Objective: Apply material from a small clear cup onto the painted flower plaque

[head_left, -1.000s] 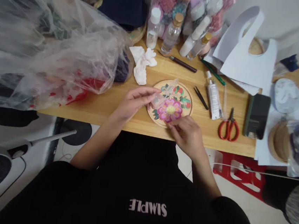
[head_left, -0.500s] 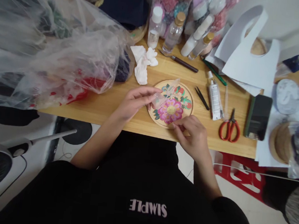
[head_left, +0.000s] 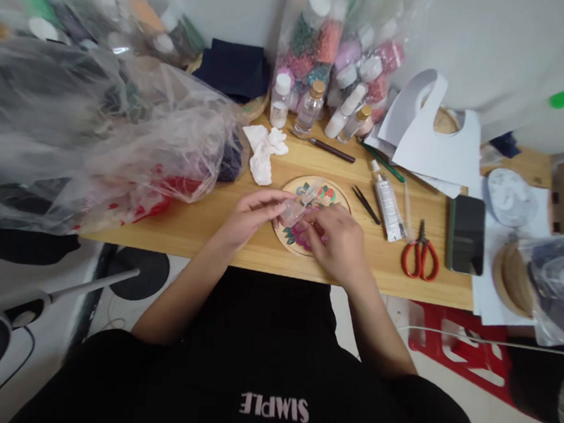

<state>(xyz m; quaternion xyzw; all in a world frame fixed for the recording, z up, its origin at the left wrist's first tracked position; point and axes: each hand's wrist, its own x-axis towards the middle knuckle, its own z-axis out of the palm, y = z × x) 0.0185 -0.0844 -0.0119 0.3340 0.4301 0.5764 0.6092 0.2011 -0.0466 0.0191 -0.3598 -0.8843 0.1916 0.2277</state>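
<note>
My left hand (head_left: 247, 220) pinches a small clear plastic bag (head_left: 292, 211) between thumb and fingers, over the left side of a round wooden disc (head_left: 280, 239). A colourful floral design covers the disc, with a pink-purple flower (head_left: 301, 236), green leaves and red blooms. My right hand (head_left: 336, 239) is above the disc's right side, its fingertips closed beside the bag's edge. What those fingertips hold, if anything, is too small to make out. The hand hides much of the large flower. Right of the disc lie black tweezers (head_left: 365, 204).
Right of the tweezers lie a glue tube (head_left: 387, 202), red-handled pliers (head_left: 420, 257) and a phone (head_left: 466, 233). Behind are crumpled tissue (head_left: 262, 155), a dark-handled tool (head_left: 334, 151) and bottles (head_left: 309, 108). A large plastic bag (head_left: 171, 114) fills the left side.
My right hand has moved up and left from the disc's lower edge to the plastic bag. My left hand still holds the bag. The camera view has tilted up slightly.
</note>
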